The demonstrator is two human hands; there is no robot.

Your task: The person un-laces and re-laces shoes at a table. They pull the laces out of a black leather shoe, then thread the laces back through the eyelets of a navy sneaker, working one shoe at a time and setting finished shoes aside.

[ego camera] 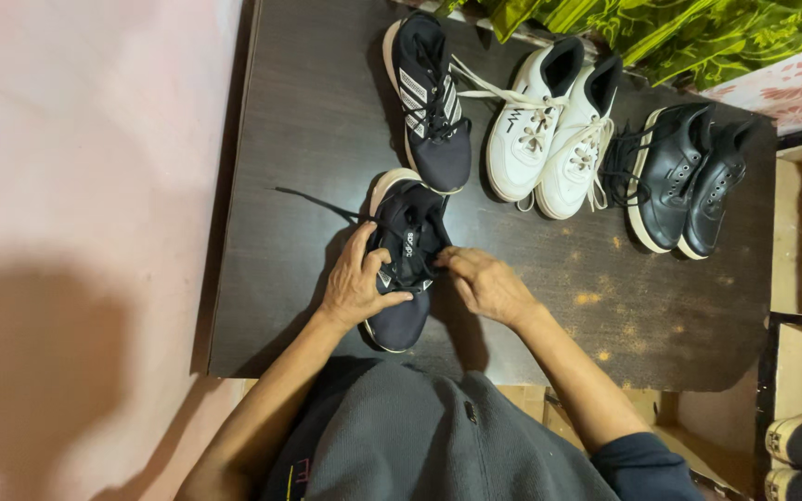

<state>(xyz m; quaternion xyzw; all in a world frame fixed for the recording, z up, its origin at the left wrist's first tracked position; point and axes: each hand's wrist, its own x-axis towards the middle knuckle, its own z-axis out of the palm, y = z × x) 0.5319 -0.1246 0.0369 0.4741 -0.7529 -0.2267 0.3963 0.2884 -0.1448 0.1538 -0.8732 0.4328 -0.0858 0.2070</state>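
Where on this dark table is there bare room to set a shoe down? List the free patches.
Free: the table's left strip, from the black striped sneaker to the left edge, and the worn right front patch below the black leather pair. Crowded: the far edge, with the white pair between them, and the near middle, where left hand and right hand grip the dark sneaker.

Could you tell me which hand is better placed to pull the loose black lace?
Probably the left hand: it rests on the dark sneaker on the side where the loose black lace trails.
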